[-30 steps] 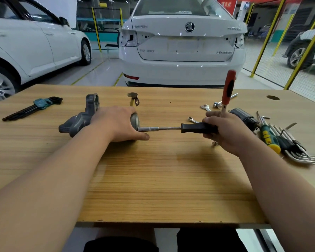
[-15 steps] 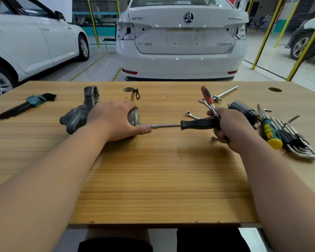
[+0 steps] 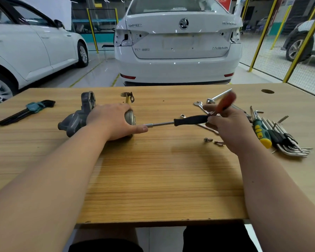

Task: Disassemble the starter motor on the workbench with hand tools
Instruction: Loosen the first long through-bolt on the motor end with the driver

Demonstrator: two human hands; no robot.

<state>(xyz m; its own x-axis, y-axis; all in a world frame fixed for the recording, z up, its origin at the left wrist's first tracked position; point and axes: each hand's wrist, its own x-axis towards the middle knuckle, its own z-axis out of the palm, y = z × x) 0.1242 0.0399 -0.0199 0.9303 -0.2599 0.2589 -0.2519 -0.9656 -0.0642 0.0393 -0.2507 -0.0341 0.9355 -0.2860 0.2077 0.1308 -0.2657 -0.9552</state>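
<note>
Workbench point(image 3: 153, 179): wood top, all parts sit on it.

Starter motor point(image 3: 76, 119): lying on its side at 10 o'clock from bench centre. The grey nose housing points to 9 and the round metal end cap faces 3.

My left hand point(image 3: 113, 120): clamped over the motor body, palm on top and fingers curled round the far side. Thumb lies straight along the bench toward 3, beside the driver shaft tip.

My right hand point(image 3: 231, 128): at 2 o'clock, fingers closed on the butt end of the black-handled driver point(image 3: 189, 120). The driver lies level, its shaft running to the end cap at 9. The same hand carries a red-handled tool point(image 3: 225, 101) sticking up toward 1. It's motion-blurred, so I can't tell how it's held.

Hex key set point(image 3: 25, 111): teal holder, far left at 9.

Loose hex keys point(image 3: 291, 144) lie at 3 with a green-yellow screwdriver point(image 3: 260, 133) just beside them.

Open-end wrench point(image 3: 198, 104): behind my right hand, at 1.

Metal bracket point(image 3: 129, 97): at 12, just behind the left hand.

Two bolts point(image 3: 207, 139): loose on the bench, under the right hand.
</note>
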